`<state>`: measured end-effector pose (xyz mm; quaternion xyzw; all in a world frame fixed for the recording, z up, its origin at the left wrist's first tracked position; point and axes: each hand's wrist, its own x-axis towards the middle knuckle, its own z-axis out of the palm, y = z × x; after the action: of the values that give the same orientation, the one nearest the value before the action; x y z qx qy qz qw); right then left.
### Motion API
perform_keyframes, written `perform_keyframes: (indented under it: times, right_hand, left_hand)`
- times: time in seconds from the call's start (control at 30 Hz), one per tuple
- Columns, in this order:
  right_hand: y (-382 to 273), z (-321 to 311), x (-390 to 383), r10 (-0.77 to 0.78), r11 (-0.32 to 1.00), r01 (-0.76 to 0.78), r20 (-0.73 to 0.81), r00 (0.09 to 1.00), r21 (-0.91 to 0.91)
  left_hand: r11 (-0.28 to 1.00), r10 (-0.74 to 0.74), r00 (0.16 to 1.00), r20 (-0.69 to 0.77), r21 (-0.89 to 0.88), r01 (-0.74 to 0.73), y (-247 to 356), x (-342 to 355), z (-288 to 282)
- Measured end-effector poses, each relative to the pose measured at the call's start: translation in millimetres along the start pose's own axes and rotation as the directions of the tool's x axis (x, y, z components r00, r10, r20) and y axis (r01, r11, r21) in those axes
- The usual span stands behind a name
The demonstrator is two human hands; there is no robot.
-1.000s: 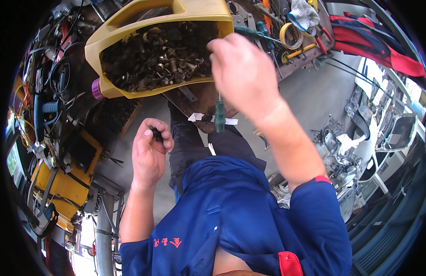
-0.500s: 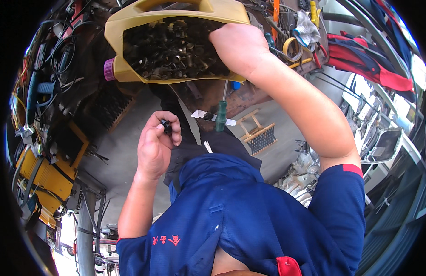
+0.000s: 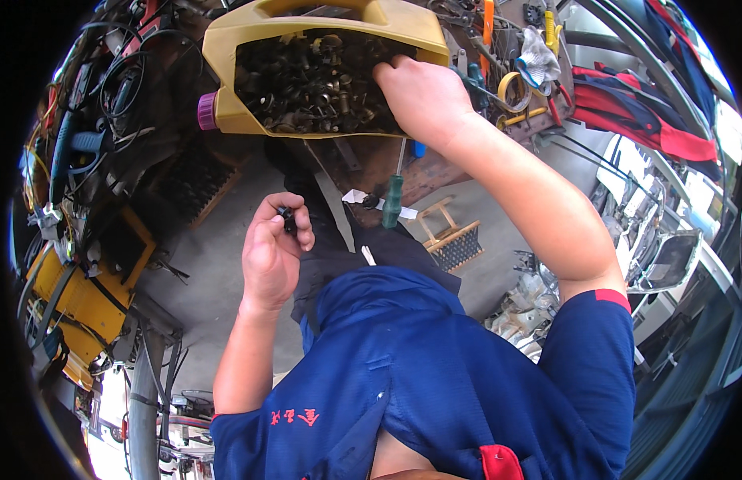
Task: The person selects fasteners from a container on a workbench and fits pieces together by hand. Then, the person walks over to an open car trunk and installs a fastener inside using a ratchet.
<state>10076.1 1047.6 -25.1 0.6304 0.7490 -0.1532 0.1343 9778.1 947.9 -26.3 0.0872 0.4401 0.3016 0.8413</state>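
Changes over the last second, left to right: the left hand [image 3: 269,254] has stayed curled at about the same spot; the yellow container [image 3: 220,62], purple cap [image 3: 207,111] to the left, now sits higher and farther right in my view; some of that may be head motion, I cannot separate the two; the right hand [image 3: 425,100] has gone from the container's right rim to farther over its opening; a wooden stool [image 3: 455,242] has come into view below it. My reading: the work is now at the container's right end, the left hand only keeping hold.

Hands, left to right: the left is clamped, thumb against bent fingers, on a small dark part [image 3: 288,220]; its shape is mostly covered; the container lies ahead of the torso, cut-out side facing me, heaped with dark and metallic fasteners [image 3: 335,88]; a green-handled screwdriver [image 3: 393,202] points up toward its lower edge; the right hand is bent into the opening, fingertips largely hidden; whether they pinch anything I cannot tell; the two hands are well apart.
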Motion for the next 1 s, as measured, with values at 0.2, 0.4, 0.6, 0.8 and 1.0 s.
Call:
perform_keyframes:
  times: [0.2,0.4,0.6,0.8,1.0]
  right_hand:
    - [2,-1,-24,-0.009,0.992,0.038,-0.227,0.974,0.12]
    - [-50,-40,-84,0.068,0.314,0.203,-0.236,0.969,0.928]
    - [-78,-17,-95,0.073,0.254,0.306,-0.333,0.94,0.918]
    - [-86,-7,-81,0.047,0.448,0.423,-0.493,0.869,0.787]
    - [-69,-8,-38,-0.131,0.617,0.54,-0.602,0.787,0.572]
  left_hand:
    - [0.997,-0.031,1.0,0.003,0.071,0.031,3,1,5]
    - [0.995,-0.08,0.992,0.102,0.061,0.074,10,3,27]
    - [0.945,-0.055,0.993,0.103,0.326,0.019,13,2,49]
    - [0.954,0.004,0.997,-0.072,0.298,0.018,10,2,55]
    - [0.922,0.162,0.985,-0.062,0.365,-0.129,21,9,42]
